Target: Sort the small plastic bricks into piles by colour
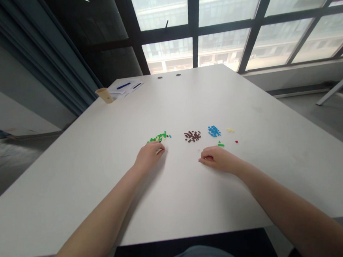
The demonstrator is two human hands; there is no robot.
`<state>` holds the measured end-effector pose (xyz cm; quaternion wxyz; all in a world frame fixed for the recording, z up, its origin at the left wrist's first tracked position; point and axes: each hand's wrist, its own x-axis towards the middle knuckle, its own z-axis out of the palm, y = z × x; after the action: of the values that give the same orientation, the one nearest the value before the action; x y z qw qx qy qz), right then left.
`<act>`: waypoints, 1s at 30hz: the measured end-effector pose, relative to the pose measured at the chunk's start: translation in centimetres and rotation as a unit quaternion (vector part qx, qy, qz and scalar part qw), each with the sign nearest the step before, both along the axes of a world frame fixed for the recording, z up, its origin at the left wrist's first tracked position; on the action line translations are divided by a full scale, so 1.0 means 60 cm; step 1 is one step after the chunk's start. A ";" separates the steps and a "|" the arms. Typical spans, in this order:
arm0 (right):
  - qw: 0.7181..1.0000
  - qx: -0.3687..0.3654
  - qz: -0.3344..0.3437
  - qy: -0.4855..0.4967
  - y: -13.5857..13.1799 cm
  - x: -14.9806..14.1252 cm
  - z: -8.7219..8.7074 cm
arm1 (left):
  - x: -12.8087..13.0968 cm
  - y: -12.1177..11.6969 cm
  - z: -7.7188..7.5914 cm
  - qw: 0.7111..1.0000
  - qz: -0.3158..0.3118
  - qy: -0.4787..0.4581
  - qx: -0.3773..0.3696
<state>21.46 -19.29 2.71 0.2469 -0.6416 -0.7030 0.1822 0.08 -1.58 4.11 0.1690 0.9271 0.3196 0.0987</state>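
Observation:
My left hand (149, 154) rests on the white table (105, 189) with its fingers curled, touching the near edge of a loose pile of small green plastic bricks (159, 137). Whether those fingertips pinch a brick, I cannot tell. My right hand (215, 159) lies curled on the tabletop with nothing visible in it. Closest to it are a few green bricks (220, 144). Farther ahead sit a pile of dark brown bricks (192, 135) and a pile of blue bricks (214, 131). Pale yellow pieces (230, 130) and a single red piece (236, 141) lie to the right.
At the table's far left corner stand a tan paper cup (104, 95) and papers with a blue pen (123, 86). Two round dark grommets (169, 76) are set in the far edge. Large windows lie beyond, with a blue-grey curtain on the left.

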 end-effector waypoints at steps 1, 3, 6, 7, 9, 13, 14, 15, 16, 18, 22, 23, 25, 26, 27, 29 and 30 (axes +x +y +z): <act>1.000 0.001 0.003 0.000 0.000 -0.001 0.000 | 0.003 -0.003 0.000 0.999 0.002 -0.033 -0.034; 1.000 0.003 0.007 0.000 0.000 -0.003 -0.001 | 0.012 -0.013 0.001 0.987 -0.002 -0.092 -0.136; 1.000 0.002 0.008 0.004 0.000 -0.006 -0.001 | 0.028 -0.044 -0.003 0.925 -0.031 -0.158 -0.344; 1.000 0.001 0.009 0.004 0.000 -0.007 0.000 | 0.033 -0.057 -0.006 0.894 -0.040 -0.173 -0.410; 1.000 -0.003 0.013 0.002 0.000 -0.009 0.001 | 0.042 -0.083 -0.016 0.833 -0.042 -0.192 -0.517; 1.000 -0.010 0.015 -0.002 -0.001 -0.010 0.003 | 0.054 -0.120 -0.038 0.722 -0.025 -0.227 -0.653; 1.000 -0.010 0.013 -0.002 -0.001 -0.010 0.003 | 0.055 -0.124 -0.042 0.704 -0.024 -0.235 -0.670; 1.000 -0.010 0.013 -0.002 -0.001 -0.010 0.004 | 0.055 -0.126 -0.044 0.691 -0.023 -0.241 -0.682; 1.000 -0.010 0.013 -0.002 -0.001 -0.010 0.003 | 0.055 -0.127 -0.045 0.681 -0.023 -0.245 -0.690; 1.000 -0.010 0.015 -0.003 -0.001 -0.010 0.003 | 0.054 -0.125 -0.046 0.665 -0.025 -0.254 -0.702; 1.000 -0.010 0.015 -0.002 -0.001 -0.010 0.001 | 0.051 -0.119 -0.048 0.648 -0.033 -0.272 -0.711; 1.000 -0.010 0.015 -0.001 -0.001 -0.010 0.001 | 0.051 -0.119 -0.050 0.646 -0.033 -0.275 -0.711; 1.000 -0.012 0.015 0.000 -0.002 -0.010 0.001 | 0.051 -0.118 -0.052 0.641 -0.035 -0.280 -0.713; 1.000 -0.013 0.014 0.002 -0.002 -0.010 0.001 | 0.052 -0.118 -0.054 0.639 -0.037 -0.282 -0.715; 1.000 -0.013 0.014 0.003 -0.003 -0.010 0.001 | 0.052 -0.118 -0.054 0.637 -0.039 -0.284 -0.716; 1.000 -0.012 0.014 0.004 -0.003 -0.011 0.002 | 0.053 -0.118 -0.055 0.633 -0.040 -0.290 -0.717; 1.000 -0.012 0.015 0.005 -0.003 -0.011 0.002 | 0.053 -0.118 -0.054 0.631 -0.040 -0.292 -0.717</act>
<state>20.78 -19.48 2.85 0.2396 -0.6331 -0.7091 0.1975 3.28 -8.69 0.84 0.8691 0.4480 0.1858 0.0972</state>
